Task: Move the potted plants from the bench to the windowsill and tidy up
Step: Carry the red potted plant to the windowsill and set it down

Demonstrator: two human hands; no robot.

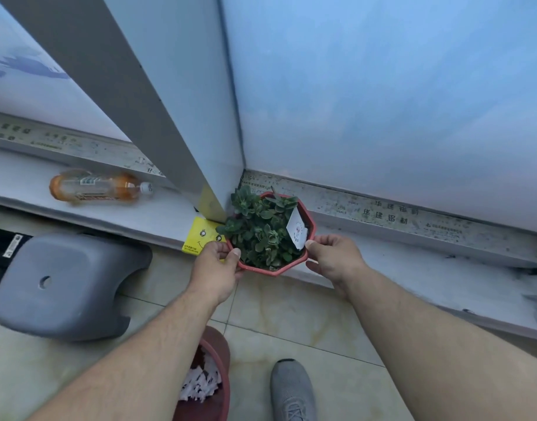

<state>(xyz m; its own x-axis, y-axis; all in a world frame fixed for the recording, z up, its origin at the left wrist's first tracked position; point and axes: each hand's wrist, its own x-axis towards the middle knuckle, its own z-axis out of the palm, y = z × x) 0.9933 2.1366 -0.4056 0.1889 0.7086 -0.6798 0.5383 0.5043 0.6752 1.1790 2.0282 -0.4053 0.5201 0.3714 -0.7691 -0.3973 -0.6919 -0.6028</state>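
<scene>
Head view | my left hand (214, 270) and right hand (332, 258) gripped red pot (271, 268) rim, fingers clenched, seating it on windowsill (413, 268) corner.

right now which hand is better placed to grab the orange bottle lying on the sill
Left. The left hand grips the red pot on the side nearer the orange bottle, which lies off to the left; the right hand would have to cross over the pot.
</scene>
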